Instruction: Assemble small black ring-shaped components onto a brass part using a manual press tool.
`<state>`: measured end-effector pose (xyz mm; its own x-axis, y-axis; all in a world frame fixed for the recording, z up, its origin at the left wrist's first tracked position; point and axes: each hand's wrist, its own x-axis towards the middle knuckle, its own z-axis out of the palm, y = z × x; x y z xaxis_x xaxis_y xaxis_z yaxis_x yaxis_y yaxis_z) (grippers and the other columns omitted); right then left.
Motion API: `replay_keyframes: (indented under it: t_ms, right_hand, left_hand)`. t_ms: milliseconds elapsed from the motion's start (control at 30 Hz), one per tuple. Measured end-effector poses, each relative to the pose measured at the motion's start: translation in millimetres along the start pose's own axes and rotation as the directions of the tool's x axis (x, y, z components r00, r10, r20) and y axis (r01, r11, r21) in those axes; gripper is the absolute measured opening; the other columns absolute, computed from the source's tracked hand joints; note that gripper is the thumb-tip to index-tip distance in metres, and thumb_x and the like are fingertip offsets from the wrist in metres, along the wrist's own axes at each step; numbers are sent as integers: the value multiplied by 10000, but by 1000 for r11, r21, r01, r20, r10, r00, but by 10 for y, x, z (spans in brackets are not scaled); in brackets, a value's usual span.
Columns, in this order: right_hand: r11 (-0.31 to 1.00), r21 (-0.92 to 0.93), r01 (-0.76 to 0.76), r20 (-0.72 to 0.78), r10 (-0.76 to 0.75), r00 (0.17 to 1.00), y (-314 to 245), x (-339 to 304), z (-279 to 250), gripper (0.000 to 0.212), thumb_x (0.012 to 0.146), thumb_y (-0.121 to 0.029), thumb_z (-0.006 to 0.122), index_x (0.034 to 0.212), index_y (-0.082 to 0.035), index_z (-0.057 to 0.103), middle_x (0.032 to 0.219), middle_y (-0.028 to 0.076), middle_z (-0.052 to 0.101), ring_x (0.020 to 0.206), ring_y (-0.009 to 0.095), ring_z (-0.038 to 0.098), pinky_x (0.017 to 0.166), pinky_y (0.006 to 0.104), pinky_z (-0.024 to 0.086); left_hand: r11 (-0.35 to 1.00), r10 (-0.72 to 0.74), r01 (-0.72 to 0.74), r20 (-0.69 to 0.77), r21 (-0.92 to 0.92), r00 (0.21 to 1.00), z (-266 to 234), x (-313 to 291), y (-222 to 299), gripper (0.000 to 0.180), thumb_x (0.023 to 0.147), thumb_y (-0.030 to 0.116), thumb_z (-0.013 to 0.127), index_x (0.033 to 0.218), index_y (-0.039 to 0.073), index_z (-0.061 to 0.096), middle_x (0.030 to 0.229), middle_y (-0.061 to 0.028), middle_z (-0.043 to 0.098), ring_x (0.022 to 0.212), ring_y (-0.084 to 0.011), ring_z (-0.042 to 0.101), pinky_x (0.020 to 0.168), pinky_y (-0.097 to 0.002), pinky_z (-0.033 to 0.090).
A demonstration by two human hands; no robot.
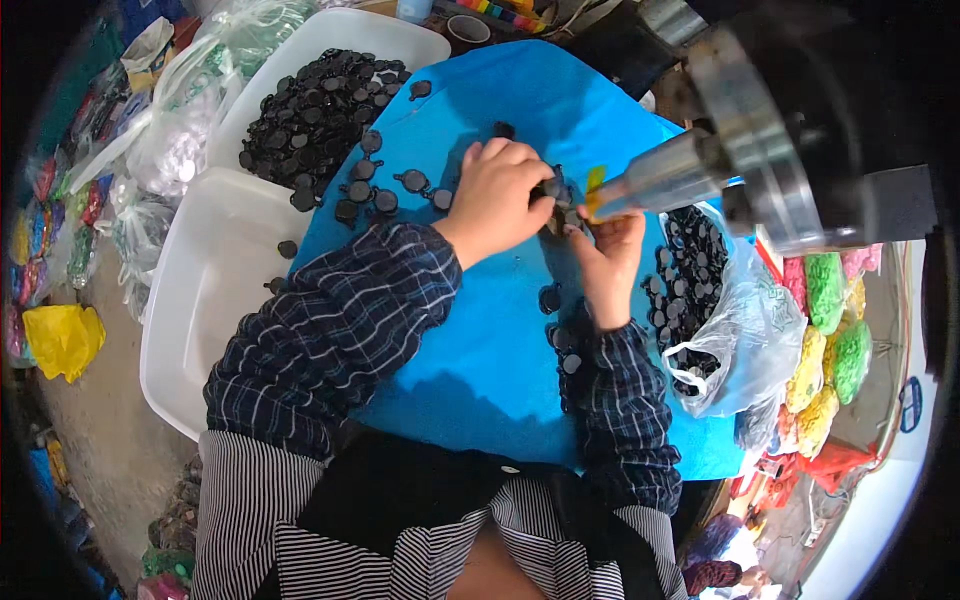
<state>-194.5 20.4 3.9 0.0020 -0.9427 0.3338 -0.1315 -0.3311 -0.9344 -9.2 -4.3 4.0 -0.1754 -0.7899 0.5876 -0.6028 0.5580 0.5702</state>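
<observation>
My left hand (497, 195) is closed, thumb and fingers pinching a small black disc-shaped piece (548, 188) over the blue sheet (470, 370). My right hand (612, 262) is beside it, thumb and fingers bent inward at the tip of a metal machine shaft (665, 178). A yellow strip (595, 190) shows at that tip. What the right fingers hold is partly hidden and too small to make out. Loose black discs with small tabs (412, 181) lie left of my left hand. Further discs (565, 345) lie beside my right forearm.
A white tub (425, 40) heaped with black discs (320, 110) stands at the far left, a second white tub (165, 320) nearer. An opened plastic bag (750, 340) of black discs lies right. The large machine head (760, 140) overhangs the right side. Bags of colourful pieces (825, 350) lie beyond.
</observation>
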Motion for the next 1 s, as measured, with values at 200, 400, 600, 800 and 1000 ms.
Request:
replay_keyframes:
  t_ms: [200, 400, 600, 800, 1000]
  right_hand:
    - [800, -595, -83, 143, 207, 968, -441, -122, -106, 323, 759, -108, 774, 990, 20, 588, 832, 120, 630, 789, 255, 642, 724, 362, 510]
    - [692, -717, -86, 317, 434, 843, -562, -226, -155, 307, 744, -129, 792, 921, 8, 582, 772, 118, 619, 717, 270, 645, 664, 369, 510]
    - [908, 158, -388, 177, 361, 916, -124, -76, -371, 353, 766, 158, 669, 983, -74, 516, 1019, 12, 576, 936, 134, 604, 801, 267, 511]
    - [979, -28, -200, 44, 201, 979, -48, -58, -91, 307, 826, 89, 675, 1085, -27, 557, 995, 9, 616, 869, 85, 596, 744, 233, 494]
    - [640, -766, -63, 262, 400, 878, -532, -220, -422, 625, 701, -186, 834, 1181, 42, 505, 867, 160, 617, 740, 277, 624, 683, 345, 505]
  left_hand:
    - [999, -43, 44, -63, 16, 997, -20, -55, -90, 279, 770, 215, 723, 1012, 79, 693, 1101, -73, 625, 1118, -291, 522, 992, -446, 371]
    - [995, -15, 11, -39, -102, 999, -33, -50, -81, 284, 782, 207, 706, 1031, 73, 683, 1101, -85, 621, 1118, -302, 529, 1009, -456, 364]
    - [991, 132, -130, 75, -30, 988, 38, -72, 59, 279, 796, 248, 727, 1012, 76, 698, 1072, -62, 617, 1116, -287, 519, 1004, -446, 358]
    - [998, -55, 55, 13, 4, 998, -8, -53, -64, 269, 808, 237, 710, 1021, 73, 699, 1095, -75, 625, 1127, -286, 522, 996, -446, 367]
    - [997, -72, 73, -46, 32, 996, -24, -73, -104, 283, 804, 224, 700, 1041, 71, 685, 1110, -88, 623, 1136, -295, 520, 994, -444, 376]
